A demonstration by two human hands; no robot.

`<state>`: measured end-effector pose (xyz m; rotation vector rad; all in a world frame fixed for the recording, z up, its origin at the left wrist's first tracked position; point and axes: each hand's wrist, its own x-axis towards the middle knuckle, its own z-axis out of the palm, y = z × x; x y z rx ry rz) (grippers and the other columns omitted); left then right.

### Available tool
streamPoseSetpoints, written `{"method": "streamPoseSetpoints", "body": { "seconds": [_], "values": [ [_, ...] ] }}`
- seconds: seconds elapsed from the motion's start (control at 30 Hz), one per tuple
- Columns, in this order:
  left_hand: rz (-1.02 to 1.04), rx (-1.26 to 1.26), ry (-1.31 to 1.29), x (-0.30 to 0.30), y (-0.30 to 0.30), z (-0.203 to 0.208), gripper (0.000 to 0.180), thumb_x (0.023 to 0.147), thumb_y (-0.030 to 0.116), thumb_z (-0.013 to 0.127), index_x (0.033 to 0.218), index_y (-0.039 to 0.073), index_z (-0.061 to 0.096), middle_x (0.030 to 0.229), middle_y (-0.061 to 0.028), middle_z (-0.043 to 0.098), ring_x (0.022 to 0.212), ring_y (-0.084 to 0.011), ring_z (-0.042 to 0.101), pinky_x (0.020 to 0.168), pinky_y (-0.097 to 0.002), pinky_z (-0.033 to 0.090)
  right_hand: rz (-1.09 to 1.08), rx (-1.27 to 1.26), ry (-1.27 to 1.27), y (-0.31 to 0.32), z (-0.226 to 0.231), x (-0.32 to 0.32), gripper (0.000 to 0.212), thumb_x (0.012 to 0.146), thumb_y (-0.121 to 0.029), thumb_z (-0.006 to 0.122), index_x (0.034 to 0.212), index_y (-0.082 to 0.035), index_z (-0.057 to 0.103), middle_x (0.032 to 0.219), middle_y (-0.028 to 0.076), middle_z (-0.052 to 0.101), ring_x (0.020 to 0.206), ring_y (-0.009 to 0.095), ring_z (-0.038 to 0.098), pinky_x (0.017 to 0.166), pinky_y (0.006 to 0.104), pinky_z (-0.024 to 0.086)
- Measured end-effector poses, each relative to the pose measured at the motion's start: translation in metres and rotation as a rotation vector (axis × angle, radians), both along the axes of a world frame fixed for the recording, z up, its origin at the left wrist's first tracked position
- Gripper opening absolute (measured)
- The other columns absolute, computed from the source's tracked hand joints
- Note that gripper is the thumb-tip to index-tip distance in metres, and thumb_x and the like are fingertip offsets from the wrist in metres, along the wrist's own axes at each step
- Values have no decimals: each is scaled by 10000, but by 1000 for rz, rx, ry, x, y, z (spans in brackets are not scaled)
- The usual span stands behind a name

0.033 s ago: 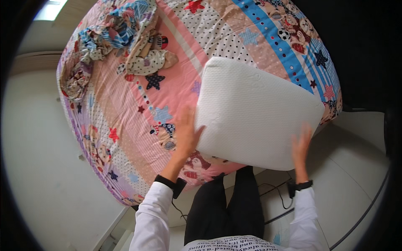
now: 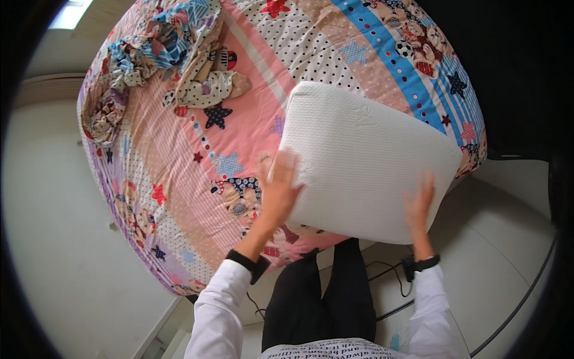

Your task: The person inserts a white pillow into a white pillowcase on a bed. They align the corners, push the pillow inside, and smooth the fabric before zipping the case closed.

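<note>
A white pillow (image 2: 365,167) with a fine textured cover lies tilted on the near right part of a bed with a patterned quilted cover (image 2: 251,128). It juts past the bed's near edge. Over the pillow's left edge is my left hand (image 2: 280,188), fingers spread and slightly blurred, gripping nothing. My right hand (image 2: 420,203) is over the pillow's lower right part, its fingers stretched out and smeared by motion. Whether either palm presses on the pillow, I cannot tell.
A crumpled patterned cloth (image 2: 161,57) is heaped at the bed's far left. Dark cables (image 2: 508,317) run over the pale tiled floor (image 2: 478,257) at the right. A white wall (image 2: 42,209) stands to the left, and my black-trousered legs (image 2: 320,293) are close to the bed.
My left hand has shifted right, from beside the pillow's left edge to over it. My right hand has moved slightly left, inward over the pillow. The pillow looks nearly unmoved.
</note>
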<state>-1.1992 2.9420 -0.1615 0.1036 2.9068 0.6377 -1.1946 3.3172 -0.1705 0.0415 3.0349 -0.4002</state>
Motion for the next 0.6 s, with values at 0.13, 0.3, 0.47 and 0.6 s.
{"method": "streamPoseSetpoints", "body": {
  "seconds": [0.13,0.3,0.47,0.6],
  "values": [
    [-170,-66,-59,-24,60,-44,789,830,408,586,1481,187,197,1536,8,195,1426,-204,118,1118,-532,84,76,36,-206,-82,-38,-16,816,789,-377,661,1464,-169,252,1543,138,107,1417,361,45,1060,640,-3],
    [-139,-166,-110,-46,67,-107,797,796,531,509,1473,233,214,1532,91,186,1414,-102,120,1140,-448,2,52,139,-213,-105,-79,-44,890,801,-513,611,1487,-177,153,1544,174,44,1416,378,5,1013,679,-25],
    [-106,-10,-56,-41,66,-124,750,812,448,577,1454,200,281,1524,46,230,1415,-111,139,1121,-477,-9,60,199,-230,-107,-92,-33,878,821,-534,579,1493,-193,127,1546,171,25,1419,366,-7,1021,667,-37],
    [-51,2,-61,-19,45,-93,701,848,461,555,1459,257,279,1542,10,185,1425,-174,117,1115,-494,25,70,157,-248,-94,-75,-33,850,826,-538,572,1491,-219,149,1557,111,31,1429,313,3,1049,632,-48]
  ]
}}
